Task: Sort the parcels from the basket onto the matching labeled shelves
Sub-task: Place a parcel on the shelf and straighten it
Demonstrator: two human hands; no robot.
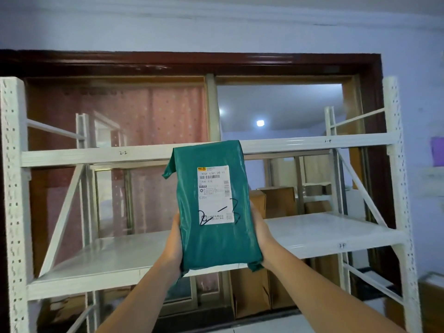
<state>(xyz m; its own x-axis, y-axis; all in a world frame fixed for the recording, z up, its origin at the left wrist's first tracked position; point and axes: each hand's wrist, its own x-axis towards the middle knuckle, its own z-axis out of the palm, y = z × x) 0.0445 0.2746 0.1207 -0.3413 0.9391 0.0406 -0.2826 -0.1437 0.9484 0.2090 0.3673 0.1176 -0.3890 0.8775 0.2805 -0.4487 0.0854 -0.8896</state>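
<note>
I hold a green plastic parcel (213, 243) upright in front of the white metal shelf rack (14, 188). Its white shipping label carries a handwritten "2-3". My left hand (174, 243) grips the parcel's lower left edge and my right hand (260, 234) grips its lower right edge. The parcel's top reaches the upper shelf beam (96, 156), which is marked "2-2" at the left and "2-4" at the right. The lower shelf board (324, 231) lies behind the parcel, with a small label on its front edge at the right. The basket is out of view.
Brown cardboard boxes (278, 200) stand behind the rack on the right and on the floor below it. A dark wooden door frame (192, 61) with glass panes and a pink curtain is behind the rack. A purple item (437, 150) hangs at the right wall.
</note>
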